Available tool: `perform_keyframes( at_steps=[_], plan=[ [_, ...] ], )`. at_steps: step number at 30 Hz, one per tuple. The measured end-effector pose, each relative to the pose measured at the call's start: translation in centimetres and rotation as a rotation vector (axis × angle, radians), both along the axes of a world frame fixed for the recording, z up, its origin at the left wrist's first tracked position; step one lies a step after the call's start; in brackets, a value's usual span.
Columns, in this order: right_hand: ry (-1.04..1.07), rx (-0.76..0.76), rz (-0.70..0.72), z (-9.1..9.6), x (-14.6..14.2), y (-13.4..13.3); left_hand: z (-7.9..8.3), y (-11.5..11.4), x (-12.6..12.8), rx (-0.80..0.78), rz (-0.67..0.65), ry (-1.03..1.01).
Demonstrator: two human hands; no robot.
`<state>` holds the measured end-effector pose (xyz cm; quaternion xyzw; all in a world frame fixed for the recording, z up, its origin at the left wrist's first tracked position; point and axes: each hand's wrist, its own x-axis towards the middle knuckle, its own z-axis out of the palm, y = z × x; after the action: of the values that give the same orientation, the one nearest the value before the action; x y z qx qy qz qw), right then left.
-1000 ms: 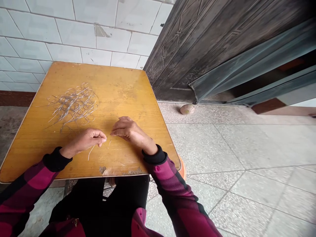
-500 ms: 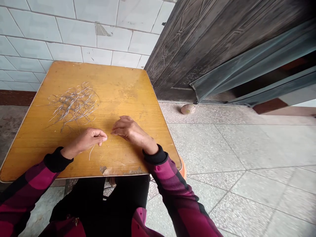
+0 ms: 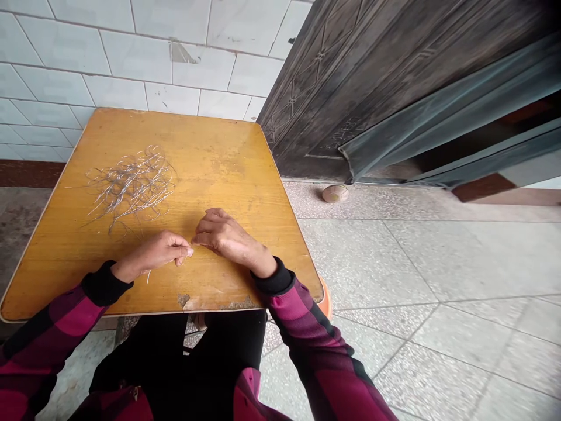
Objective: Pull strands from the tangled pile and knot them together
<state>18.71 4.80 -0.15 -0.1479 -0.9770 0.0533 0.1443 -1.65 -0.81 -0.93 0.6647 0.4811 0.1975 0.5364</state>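
Observation:
My left hand is closed in a pinch over the front middle of the table. A thin silvery wire sticks out below its palm, and most of its length is hidden by the fingers. Close to those fingertips, on the right, is my right hand, its fingers bent and pressed together. What lies between its fingertips is too small to make out. Beyond my left hand a loose tangle of thin silvery wires spreads over the table's left half.
The yellow wooden table has a chipped front edge and stands against a white tiled wall. To the right are a dark carved door, a hanging grey-green curtain and a round pale object on the floor.
My right hand has moved slightly left, closer to my left fingertips. Less of the wire's tail shows below my left hand, and that tail sits further left. The wire tangle looks unchanged.

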Motion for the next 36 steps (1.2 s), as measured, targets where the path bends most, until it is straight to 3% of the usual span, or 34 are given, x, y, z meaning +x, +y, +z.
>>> perform_keyframes(
  at_steps=[6,14,26,31,36],
  plan=[
    [-0.054,0.071,-0.059,0.3,-0.2,-0.3,-0.6,-0.1,0.2,0.088,0.101,0.001],
    [-0.069,0.181,-0.091,0.2,-0.6,-0.6,-0.8,-0.2,0.5,0.089,0.19,-0.007],
    [-0.063,0.11,-0.162,0.1,-1.4,-1.0,-1.1,-0.1,0.5,0.102,0.265,-0.052],
    [0.011,-0.163,-0.287,-0.3,-2.2,-1.5,-1.1,-0.1,0.4,0.114,0.302,-0.063],
    [0.208,-0.711,-0.405,-0.6,-2.5,-1.5,-1.4,0.1,0.1,0.11,0.31,-0.08]
  ],
)
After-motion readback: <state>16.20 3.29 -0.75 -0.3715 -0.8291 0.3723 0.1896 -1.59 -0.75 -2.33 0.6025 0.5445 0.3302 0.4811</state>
